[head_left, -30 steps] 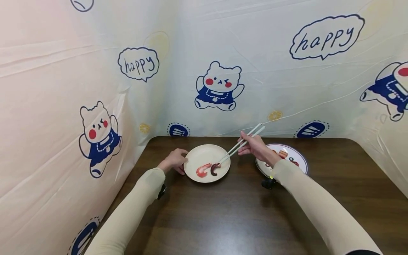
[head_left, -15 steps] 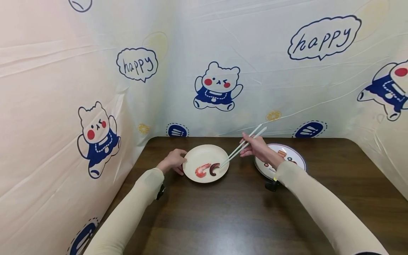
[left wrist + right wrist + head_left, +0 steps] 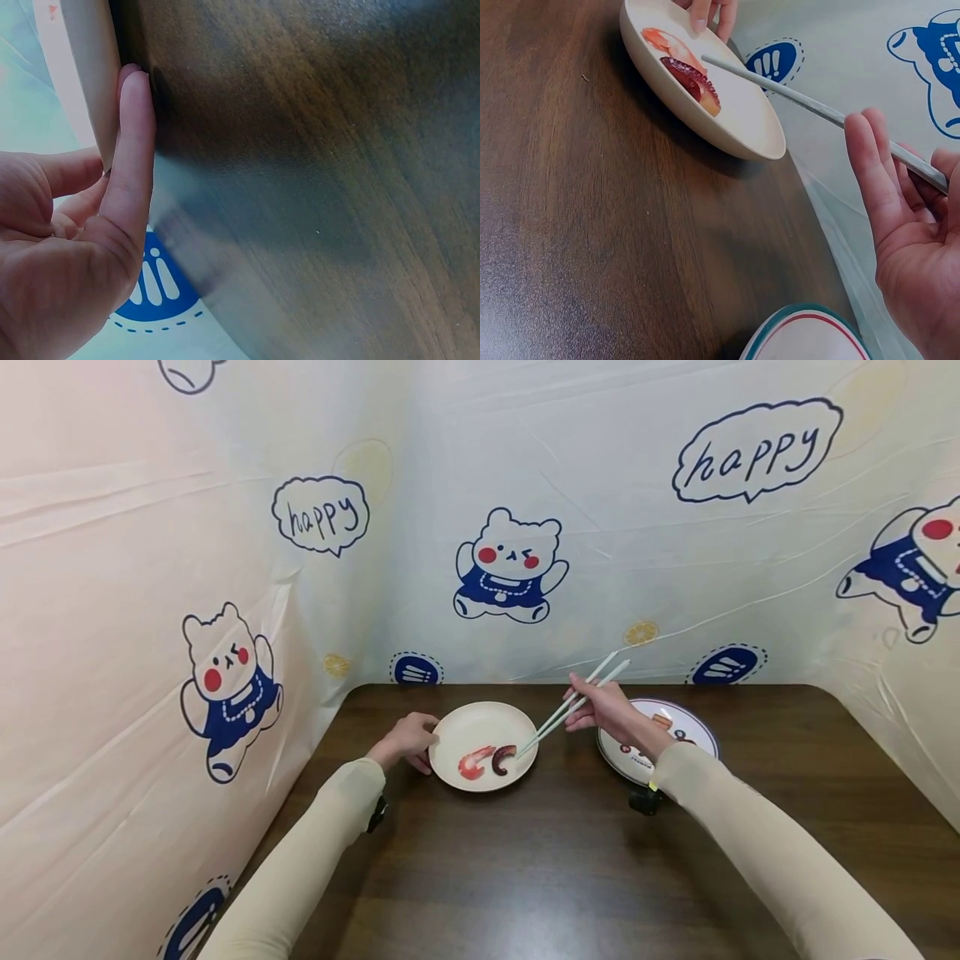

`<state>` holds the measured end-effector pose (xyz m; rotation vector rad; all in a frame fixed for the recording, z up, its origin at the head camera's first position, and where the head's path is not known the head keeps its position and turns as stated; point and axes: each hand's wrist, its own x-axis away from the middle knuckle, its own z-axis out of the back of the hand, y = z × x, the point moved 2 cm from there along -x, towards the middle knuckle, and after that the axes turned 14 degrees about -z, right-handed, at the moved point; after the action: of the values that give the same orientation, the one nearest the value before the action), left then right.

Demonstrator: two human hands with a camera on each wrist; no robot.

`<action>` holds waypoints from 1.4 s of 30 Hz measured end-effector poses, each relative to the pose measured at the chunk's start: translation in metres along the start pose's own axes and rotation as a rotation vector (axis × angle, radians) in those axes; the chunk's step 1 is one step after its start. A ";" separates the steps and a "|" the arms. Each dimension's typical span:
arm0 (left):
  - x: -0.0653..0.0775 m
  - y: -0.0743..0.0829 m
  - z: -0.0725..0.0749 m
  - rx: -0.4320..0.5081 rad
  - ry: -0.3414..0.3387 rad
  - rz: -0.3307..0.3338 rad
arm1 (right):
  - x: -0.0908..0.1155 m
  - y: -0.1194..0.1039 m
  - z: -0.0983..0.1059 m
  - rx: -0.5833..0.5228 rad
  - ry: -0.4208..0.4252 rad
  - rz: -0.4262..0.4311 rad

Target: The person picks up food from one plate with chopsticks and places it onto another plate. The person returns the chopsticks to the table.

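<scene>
In the head view, my left hand (image 3: pixel 408 741) pinches the left edge of a cream plate (image 3: pixel 480 722). The left wrist view has fingers on both sides of that plate's rim (image 3: pixel 90 82). On the plate lie a pink shrimp (image 3: pixel 474 764) and, just right of it, a dark red curled octopus tentacle (image 3: pixel 498 763). Over the plate's right side, my right hand (image 3: pixel 606 712) holds pale green chopsticks (image 3: pixel 547 730). Their tips are beside the tentacle, low over the plate. In the right wrist view, the tentacle (image 3: pixel 688 79) lies free of the chopsticks.
A white plate (image 3: pixel 697 725) with a dark rim stands to the right, partly under my right forearm. It bears several small food-like pieces or prints. Behind the brown wooden table (image 3: pixel 525 860) hangs a printed curtain (image 3: pixel 630 568).
The chopstick tips have come off the tentacle and shifted slightly right. My right hand moved a little right with them. My left hand stays on the plate's edge.
</scene>
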<state>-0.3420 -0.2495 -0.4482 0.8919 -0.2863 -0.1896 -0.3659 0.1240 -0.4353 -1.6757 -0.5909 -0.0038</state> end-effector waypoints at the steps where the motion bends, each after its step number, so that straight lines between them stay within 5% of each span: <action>1: 0.000 0.000 0.000 -0.001 0.001 0.000 | 0.000 0.000 0.000 -0.002 -0.005 0.002; 42: 0.001 0.002 -0.001 -0.011 0.002 0.021 | 0.022 -0.028 0.026 0.061 -0.240 -0.113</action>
<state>-0.3406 -0.2485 -0.4472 0.8778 -0.2927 -0.1708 -0.3654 0.1581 -0.4079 -1.5928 -0.8575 0.1342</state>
